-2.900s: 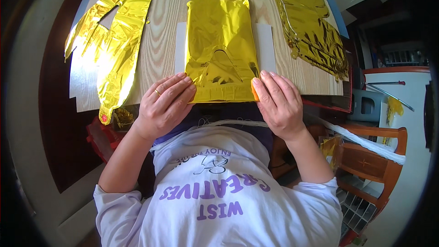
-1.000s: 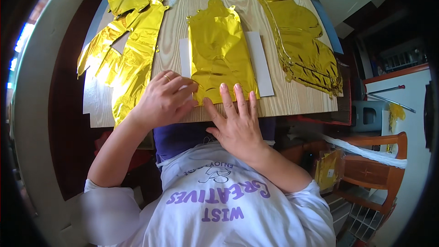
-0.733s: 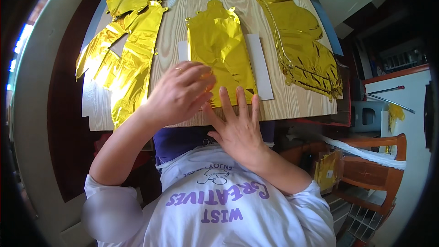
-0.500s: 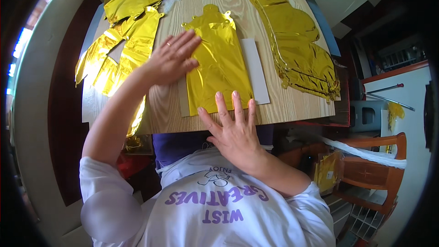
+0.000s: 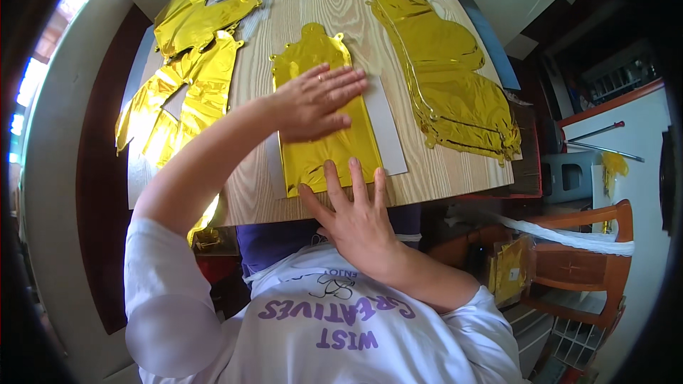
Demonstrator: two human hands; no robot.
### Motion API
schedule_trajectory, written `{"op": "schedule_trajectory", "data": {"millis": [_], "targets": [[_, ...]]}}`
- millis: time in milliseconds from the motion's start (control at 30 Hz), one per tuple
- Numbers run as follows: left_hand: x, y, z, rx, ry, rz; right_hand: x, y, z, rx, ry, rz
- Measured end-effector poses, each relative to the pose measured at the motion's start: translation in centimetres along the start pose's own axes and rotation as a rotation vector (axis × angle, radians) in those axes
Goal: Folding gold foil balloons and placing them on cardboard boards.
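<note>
Head view: a flat gold foil piece [image 5: 313, 155] lies on the counter [image 5: 252, 64], under the left hand [image 5: 321, 103] and just beyond the right hand [image 5: 359, 220], with a pale card [image 5: 388, 128] showing beneath it on both sides. Both hands are flat and grip nothing: the left has its fingers extended across the foil's middle, though whether it presses or skims cannot be told; the right spreads its fingertips on the near edge.

Judging by its shine and creases, the foil should be very light, limp and slippery, quick to wrinkle and perhaps to tear at the small tabs beyond the left hand. The best hold would probably be the two near corners, either side of the right fingertips, pinched gently together with the card for stiffness.

Larger gold foil shapes lie to the left [image 5: 210, 60] and right [image 5: 445, 64] of the hands. No writing can be made out on the foil piece. Below the hands, the white shirt [image 5: 284, 341] carries purple lettering, upside down; right of them, a gold packet [image 5: 502, 270] bears a small pale label, too small to read.
</note>
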State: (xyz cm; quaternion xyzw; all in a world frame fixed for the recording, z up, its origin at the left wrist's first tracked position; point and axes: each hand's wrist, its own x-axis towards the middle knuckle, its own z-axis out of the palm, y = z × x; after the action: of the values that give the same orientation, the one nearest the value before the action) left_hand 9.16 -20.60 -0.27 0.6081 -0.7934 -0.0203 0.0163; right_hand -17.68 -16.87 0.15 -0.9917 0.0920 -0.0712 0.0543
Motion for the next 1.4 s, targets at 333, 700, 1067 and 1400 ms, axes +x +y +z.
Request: {"op": "schedule_trajectory", "data": {"millis": [333, 700, 1067, 1400], "targets": [[0.2, -1.1, -1.9, 0.101, 0.497, -0.497, 0.3, 0.0, -0.5, -0.001, -0.013, -0.017], [-7.5, 12.1, 0.0, -0.475, 0.367, -0.444, 3.6, 7.6, -7.2, 0.679, -0.190, -0.020], [-9.5, 15.7, -1.8, -0.023, 0.373, -0.338, 11.5, 17.4, -4.6, 0.611, -0.359, 0.602], [-11.8, 16.1, -0.1, -0.137, 0.225, -0.409, 11.0, 16.7, -3.1, 0.599, -0.194, 0.624]]}}
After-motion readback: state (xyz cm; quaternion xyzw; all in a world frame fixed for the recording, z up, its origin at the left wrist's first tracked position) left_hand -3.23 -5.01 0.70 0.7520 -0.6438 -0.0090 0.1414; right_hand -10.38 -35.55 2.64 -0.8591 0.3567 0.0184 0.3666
